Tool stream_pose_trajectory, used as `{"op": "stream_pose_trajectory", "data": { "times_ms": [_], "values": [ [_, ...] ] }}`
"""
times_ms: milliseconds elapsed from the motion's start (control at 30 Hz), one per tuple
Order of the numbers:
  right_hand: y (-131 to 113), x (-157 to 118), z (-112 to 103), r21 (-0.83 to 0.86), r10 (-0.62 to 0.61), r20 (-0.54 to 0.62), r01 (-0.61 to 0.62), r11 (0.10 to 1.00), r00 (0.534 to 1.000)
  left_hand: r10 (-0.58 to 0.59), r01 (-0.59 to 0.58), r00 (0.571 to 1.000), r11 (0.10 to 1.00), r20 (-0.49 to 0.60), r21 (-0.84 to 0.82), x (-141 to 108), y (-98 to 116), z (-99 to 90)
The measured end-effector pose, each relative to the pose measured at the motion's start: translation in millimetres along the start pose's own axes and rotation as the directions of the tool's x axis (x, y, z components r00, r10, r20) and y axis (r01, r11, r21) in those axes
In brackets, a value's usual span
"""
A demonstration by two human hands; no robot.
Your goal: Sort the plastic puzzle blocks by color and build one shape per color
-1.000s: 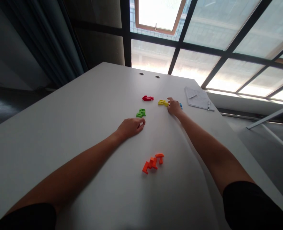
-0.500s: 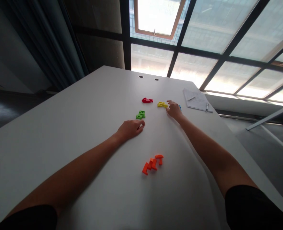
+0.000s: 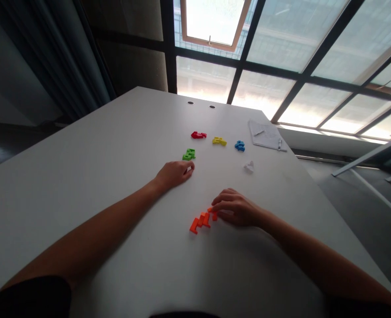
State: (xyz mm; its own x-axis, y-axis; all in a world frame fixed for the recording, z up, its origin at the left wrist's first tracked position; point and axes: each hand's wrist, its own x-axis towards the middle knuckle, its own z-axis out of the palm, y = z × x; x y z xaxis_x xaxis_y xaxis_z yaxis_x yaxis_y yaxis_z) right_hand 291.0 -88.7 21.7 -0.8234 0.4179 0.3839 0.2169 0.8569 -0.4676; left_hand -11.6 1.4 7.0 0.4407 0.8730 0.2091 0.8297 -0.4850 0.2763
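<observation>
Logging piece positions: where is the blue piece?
The blue piece lies right of centre in the head view, between the yellow piece and the papers.

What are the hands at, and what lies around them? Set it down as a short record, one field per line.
Left hand: left hand loosely curled on the table, just nearside of the green pieces; contact unclear
Right hand: right hand with fingers over the right end of the orange pieces; grip unclear
Beyond the hands, left to right: red pieces, yellow pieces, blue pieces
Nearside of blue: small white object
Far right of table: paper with pens
</observation>
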Motion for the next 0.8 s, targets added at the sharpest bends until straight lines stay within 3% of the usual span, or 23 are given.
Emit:
{"op": "stream_pose_trajectory", "data": {
  "times_ms": [133,333,533,667,800],
  "values": [
    [19.9,-3.5,0.2,-0.124,0.075,-0.088,-0.086,0.989,0.993,-0.018,0.018,1.000,1.000,-0.008,0.011,-0.4,-0.8,0.7],
    [60.2,-3.9,-6.1,-0.275,0.183,-0.287,-0.264,0.925,0.940,-0.027,0.027,1.000,0.999,-0.008,0.026,0.9,-1.8,1.7],
    [105.4,32.9,-8.2,-0.356,0.311,-0.336,-0.426,0.832,0.889,-0.028,0.028,1.000,1.000,-0.001,0.012,1.6,-2.1,0.5],
    [130.7,51.6,-9.7,-0.368,0.395,-0.370,-0.523,0.769,0.841,-0.034,0.034,0.999,0.999,0.009,0.004,1.4,-1.8,-0.1],
    [138.0,48.3,-10.1,-0.277,0.379,-0.443,-0.526,0.804,0.812,-0.018,0.018,1.000,1.000,0.015,-0.008,1.6,-2.2,0.5]
  ]
}}
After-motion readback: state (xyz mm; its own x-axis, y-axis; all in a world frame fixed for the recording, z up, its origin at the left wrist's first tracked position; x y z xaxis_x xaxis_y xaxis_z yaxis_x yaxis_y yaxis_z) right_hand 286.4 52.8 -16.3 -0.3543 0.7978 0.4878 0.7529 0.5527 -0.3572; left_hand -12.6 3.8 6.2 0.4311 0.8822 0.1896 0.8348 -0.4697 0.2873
